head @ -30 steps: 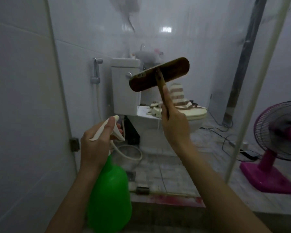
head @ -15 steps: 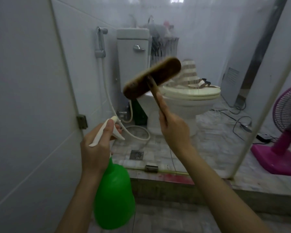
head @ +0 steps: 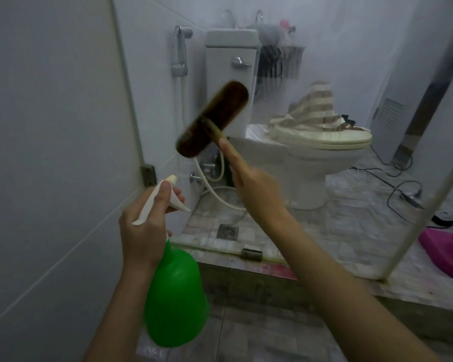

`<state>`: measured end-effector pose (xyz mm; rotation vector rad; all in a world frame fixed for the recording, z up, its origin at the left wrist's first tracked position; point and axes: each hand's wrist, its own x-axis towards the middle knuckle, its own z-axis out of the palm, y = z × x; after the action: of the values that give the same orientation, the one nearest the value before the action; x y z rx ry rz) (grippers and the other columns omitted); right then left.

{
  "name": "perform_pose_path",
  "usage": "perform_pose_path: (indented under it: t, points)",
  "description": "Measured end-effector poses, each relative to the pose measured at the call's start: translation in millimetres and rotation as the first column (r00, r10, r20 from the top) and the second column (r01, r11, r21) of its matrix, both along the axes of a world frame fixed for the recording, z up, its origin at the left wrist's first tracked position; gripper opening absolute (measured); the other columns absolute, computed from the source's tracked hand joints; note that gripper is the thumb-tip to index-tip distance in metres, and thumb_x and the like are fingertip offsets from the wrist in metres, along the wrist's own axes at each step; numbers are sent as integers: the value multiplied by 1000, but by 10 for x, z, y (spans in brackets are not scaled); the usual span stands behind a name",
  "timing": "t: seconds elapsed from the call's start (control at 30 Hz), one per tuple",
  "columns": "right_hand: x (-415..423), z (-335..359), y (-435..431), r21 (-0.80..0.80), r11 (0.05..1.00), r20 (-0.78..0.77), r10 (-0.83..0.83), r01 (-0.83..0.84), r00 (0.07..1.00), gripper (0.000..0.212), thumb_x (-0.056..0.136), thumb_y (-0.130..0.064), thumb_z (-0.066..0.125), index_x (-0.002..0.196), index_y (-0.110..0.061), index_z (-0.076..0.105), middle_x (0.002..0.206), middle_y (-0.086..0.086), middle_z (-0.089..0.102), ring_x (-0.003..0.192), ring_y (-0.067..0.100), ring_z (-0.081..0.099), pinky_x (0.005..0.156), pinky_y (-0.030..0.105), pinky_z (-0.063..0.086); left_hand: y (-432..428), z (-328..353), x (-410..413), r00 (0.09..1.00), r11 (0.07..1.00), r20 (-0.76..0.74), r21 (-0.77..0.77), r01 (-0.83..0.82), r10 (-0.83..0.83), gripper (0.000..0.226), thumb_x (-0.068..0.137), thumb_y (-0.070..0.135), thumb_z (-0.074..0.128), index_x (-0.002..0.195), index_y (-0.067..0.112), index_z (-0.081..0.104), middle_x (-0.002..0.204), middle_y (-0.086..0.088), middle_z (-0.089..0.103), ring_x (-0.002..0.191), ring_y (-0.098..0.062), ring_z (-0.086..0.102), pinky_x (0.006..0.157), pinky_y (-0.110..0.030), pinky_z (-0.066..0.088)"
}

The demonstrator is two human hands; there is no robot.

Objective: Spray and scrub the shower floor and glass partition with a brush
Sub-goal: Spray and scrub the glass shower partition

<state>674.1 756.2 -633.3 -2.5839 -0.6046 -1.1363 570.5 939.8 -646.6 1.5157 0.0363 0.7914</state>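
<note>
**Two tools in hand, glass being worked, floor judged not yet done**

Both tools are held up at once. The wooden handle of the brush (head: 212,118) is gripped by the right hand (head: 256,189), fingers curled round it and the forefinger laid straight along it. The dark brush head is raised and tilted at the glass partition (head: 338,43), in front of the toilet (head: 306,158) seen through it. It is motion-blurred, so contact with the glass cannot be confirmed.

The green spray bottle (head: 175,296) is held low by the left hand (head: 144,226). Its neck is clasped, the thumb is laid over the white spray head and the fingers are hooked round the trigger.

Haze and faint streaks are seen on the upper glass, so spraying is judged already begun there and scrubbing in progress. No foam or brush marks can be made out on the grey floor tiles (head: 259,335) below the bottle, so the floor is judged left to do.
</note>
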Motion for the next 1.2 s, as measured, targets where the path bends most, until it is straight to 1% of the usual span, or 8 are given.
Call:
perform_pose_path:
  t: [0.17, 0.4, 0.53, 0.67, 0.77, 0.9, 1.1, 1.2]
  points:
    - [-750, -1084, -933, 144, 984, -275, -60, 102, 960, 83, 95, -11, 58, 151, -41, 5, 55, -7, 40, 35, 2, 32, 35, 11, 22, 41, -221, -28, 998, 999, -49, -31, 40, -41, 30, 93, 41, 58, 81, 22, 77, 78, 9, 79, 83, -14, 77, 87, -40, 60]
    - [-38, -646, 221, -135, 989, -90, -76, 63, 993, 85, 92, -7, 55, 151, -39, 3, 61, 3, 51, 37, 19, 43, 32, 30, 43, 92, -463, -110, 997, 1000, -69, -11, -19, 18, 30, 96, 44, 56, 82, 26, 77, 79, 9, 79, 84, -15, 76, 84, -37, 60]
    - [-589, -1376, -896, -123, 988, -272, -123, 92, 954, 87, 91, -6, 60, 152, -39, 7, 69, 2, 55, 39, 9, 41, 32, 15, 30, 102, -583, -138, 996, 1000, -89, -5, -13, 12, 28, 95, 46, 57, 77, 40, 77, 82, 8, 79, 89, -20, 76, 85, -36, 58]
    - [-1070, -1817, -1511, 2, 975, -438, -200, 223, 876, 98, 88, -1, 64, 151, -44, 2, 65, 7, 57, 38, 17, 47, 29, 25, 35, 42, -789, -216, 992, 1000, -123, -1, -1, 1, 32, 97, 41, 55, 82, 23, 78, 81, 18, 78, 86, -11, 75, 75, -21, 56]
    - [-644, -1625, -836, -66, 989, -335, -145, 130, 931, 87, 89, -5, 65, 151, -36, 12, 61, 2, 51, 36, 10, 37, 33, 10, 16, -30, -909, -246, 988, 1000, -153, -23, -14, 10, 27, 96, 41, 57, 83, 29, 78, 84, 7, 79, 87, -20, 75, 75, -28, 58]
    - [-247, -1471, -129, -133, 990, -224, -78, 48, 971, 82, 90, -11, 62, 150, -36, 11, 61, -1, 41, 35, 10, 27, 31, 19, 21, -144, -959, -238, 987, 1000, -160, -19, 15, -18, 27, 94, 46, 56, 78, 44, 78, 88, 1, 80, 92, -23, 74, 86, -41, 60]
    - [-1155, -2406, -1668, -2, 953, -466, -268, 302, 843, 99, 88, 0, 61, 149, -49, 0, 69, 8, 58, 45, 22, 51, 38, 25, 31, -387, -1010, -243, 985, 996, -151, -41, 83, -89, 29, 96, 43, 54, 82, 32, 78, 92, -7, 79, 97, -27, 74, 73, -21, 58]
    - [-1103, -2240, -1686, 186, 942, -413, -183, 279, 892, 74, 96, -12, 52, 151, -40, 11, 68, 7, 60, 46, 17, 48, 43, 18, 28, -566, -1064, -215, 974, 988, -174, 17, 153, -148, 31, 94, 50, 54, 82, 32, 76, 87, 1, 79, 93, -21, 74, 87, -35, 58]
